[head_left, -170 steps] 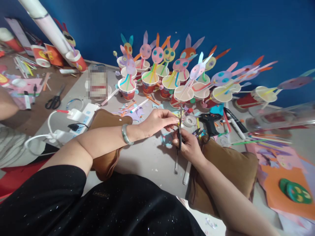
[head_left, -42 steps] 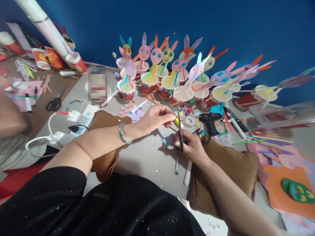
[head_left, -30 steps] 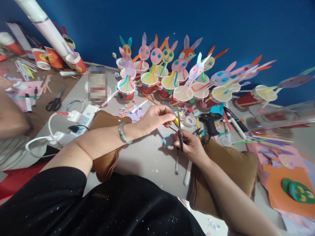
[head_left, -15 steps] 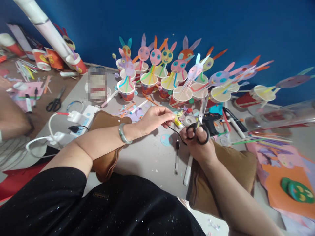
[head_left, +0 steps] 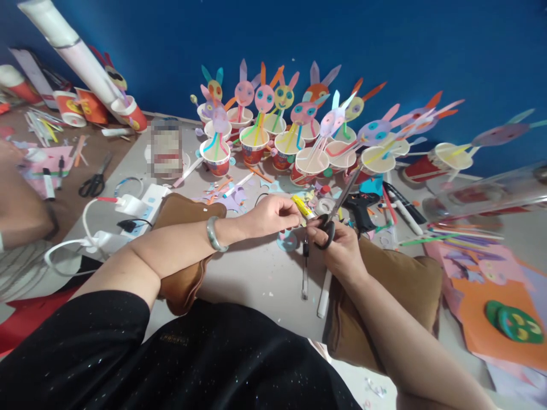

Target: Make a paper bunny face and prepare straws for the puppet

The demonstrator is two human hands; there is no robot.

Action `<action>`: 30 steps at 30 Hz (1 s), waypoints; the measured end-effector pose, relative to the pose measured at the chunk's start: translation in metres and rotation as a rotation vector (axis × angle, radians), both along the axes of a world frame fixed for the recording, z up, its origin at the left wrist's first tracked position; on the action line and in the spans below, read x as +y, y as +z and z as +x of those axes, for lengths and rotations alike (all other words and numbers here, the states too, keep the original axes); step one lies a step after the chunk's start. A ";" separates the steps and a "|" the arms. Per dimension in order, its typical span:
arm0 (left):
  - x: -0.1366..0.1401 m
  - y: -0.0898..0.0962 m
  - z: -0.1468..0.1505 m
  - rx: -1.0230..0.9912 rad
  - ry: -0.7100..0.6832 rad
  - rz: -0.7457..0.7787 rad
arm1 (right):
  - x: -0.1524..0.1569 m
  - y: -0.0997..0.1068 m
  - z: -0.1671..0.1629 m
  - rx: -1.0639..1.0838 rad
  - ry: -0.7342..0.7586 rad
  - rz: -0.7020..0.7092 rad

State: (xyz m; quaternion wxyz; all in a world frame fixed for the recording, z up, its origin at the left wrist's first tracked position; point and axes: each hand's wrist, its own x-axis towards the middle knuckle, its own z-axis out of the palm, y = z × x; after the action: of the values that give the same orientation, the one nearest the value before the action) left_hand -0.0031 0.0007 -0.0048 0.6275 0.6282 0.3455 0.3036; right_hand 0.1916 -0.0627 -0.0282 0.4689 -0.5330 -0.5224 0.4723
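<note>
My left hand (head_left: 273,216), with a bangle on its wrist, is pinched closed above the table. A thin black cord (head_left: 261,195) curves out behind it; the stretch at the fingertips is mostly hidden. My right hand (head_left: 342,247) is wrapped round the black handles of a pair of scissors (head_left: 344,192), the blades pointing up and away to the right. The two hands are close together. Below them lie a light blue paper disc (head_left: 286,241) and a pen (head_left: 305,272). A yellow tube (head_left: 301,206) lies just beyond the fingertips.
Paper cups (head_left: 254,142) with straws and paper rabbit heads stand along the blue wall (head_left: 265,28). A black glue gun (head_left: 363,210) lies right of the scissors. Brown cushions (head_left: 397,296) lie under my forearms. A power strip (head_left: 149,210) and another person's arm (head_left: 25,193) are at left.
My right hand has moved left and turned the scissors, so the blades now slant right. The cord that ran between my hands now shows behind my left hand.
</note>
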 end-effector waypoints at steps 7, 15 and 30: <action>-0.002 0.002 0.000 0.056 -0.054 0.007 | 0.000 0.001 -0.004 0.018 0.033 -0.022; 0.001 0.000 0.000 -0.010 -0.031 -0.158 | 0.002 -0.010 0.000 0.084 0.019 -0.035; 0.000 0.002 -0.001 0.028 -0.114 -0.048 | 0.001 -0.004 -0.004 0.123 0.024 -0.057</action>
State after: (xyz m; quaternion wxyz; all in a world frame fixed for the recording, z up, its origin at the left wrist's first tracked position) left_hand -0.0042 0.0009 -0.0033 0.6538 0.6358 0.3252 0.2500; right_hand 0.1875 -0.0616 -0.0327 0.4793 -0.5098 -0.4851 0.5244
